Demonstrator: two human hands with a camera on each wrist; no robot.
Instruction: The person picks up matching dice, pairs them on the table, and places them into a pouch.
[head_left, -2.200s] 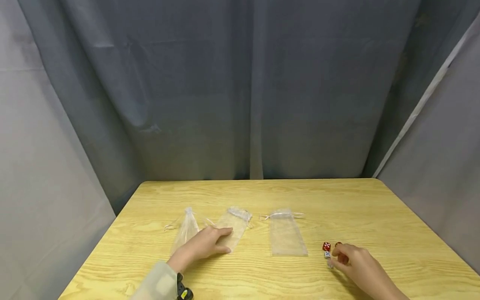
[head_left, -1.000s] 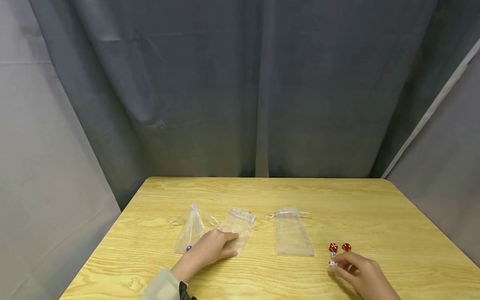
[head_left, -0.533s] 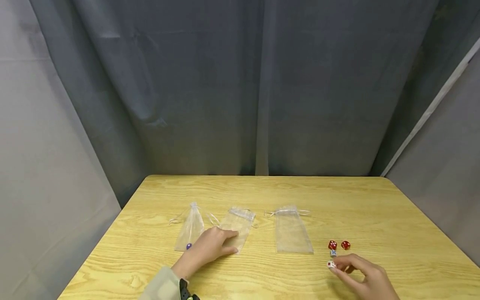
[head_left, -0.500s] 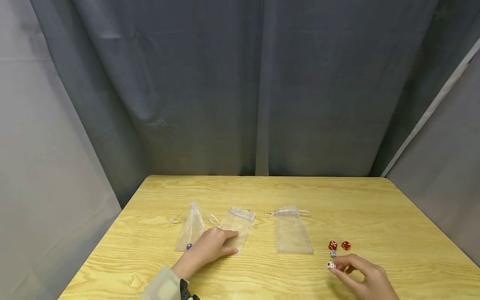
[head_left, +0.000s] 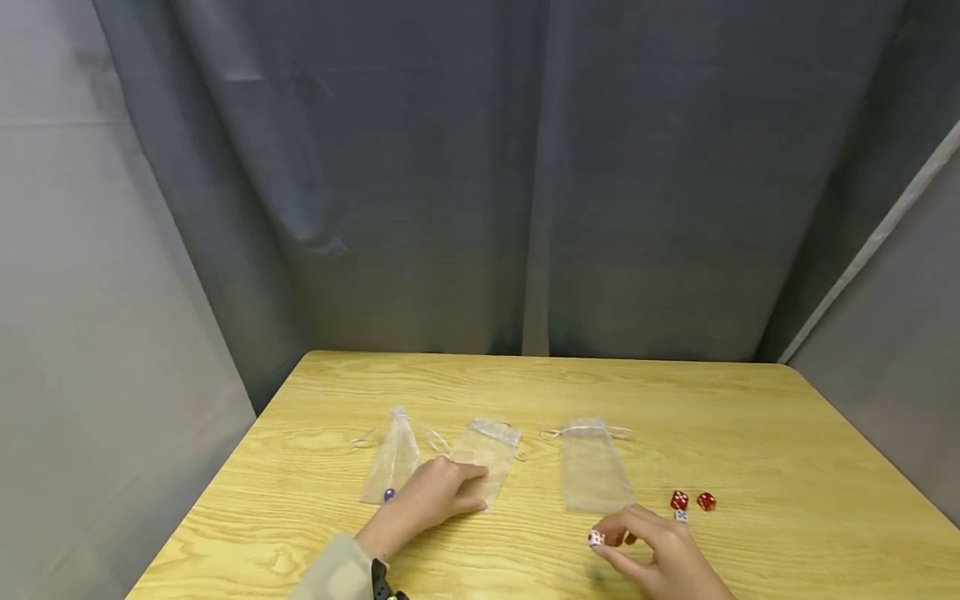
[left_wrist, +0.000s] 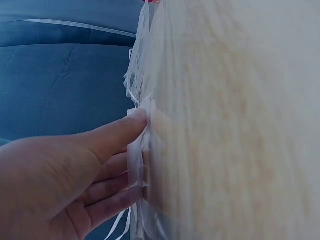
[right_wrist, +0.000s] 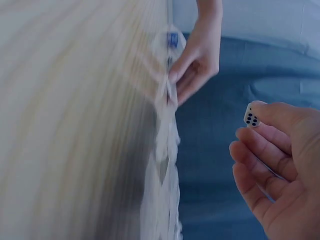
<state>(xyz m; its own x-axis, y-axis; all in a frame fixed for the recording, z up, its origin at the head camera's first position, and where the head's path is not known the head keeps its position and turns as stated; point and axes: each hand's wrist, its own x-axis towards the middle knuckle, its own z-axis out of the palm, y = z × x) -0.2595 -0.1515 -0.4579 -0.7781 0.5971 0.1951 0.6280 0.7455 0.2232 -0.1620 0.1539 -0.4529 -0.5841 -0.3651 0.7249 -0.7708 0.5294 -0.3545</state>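
My right hand (head_left: 660,550) pinches a white die (head_left: 596,538) between thumb and fingertips. In the right wrist view, dark spots show on this die (right_wrist: 251,116), and the other fingers curl loosely below it. The hand is raised in front of the right-hand sheer drawstring bag (head_left: 596,475), which lies flat. My left hand (head_left: 431,500) rests on the middle sheer bag (head_left: 487,450), thumb and forefinger spread apart. In the left wrist view, the thumb (left_wrist: 127,127) and fingertips touch the thin bag fabric, and nothing else shows in the hand.
A third sheer bag (head_left: 397,454), gathered at its neck, lies left with a small round blue object (head_left: 389,494) at its bottom. On the right are two red dice (head_left: 679,500) and a white die (head_left: 681,516) with blue spots. Grey curtains (head_left: 420,208) surround the wooden table (head_left: 450,383).
My right hand has taken the white die up from beside the other dice and carried it left, toward the right-hand bag. The left hand stays on the middle bag.
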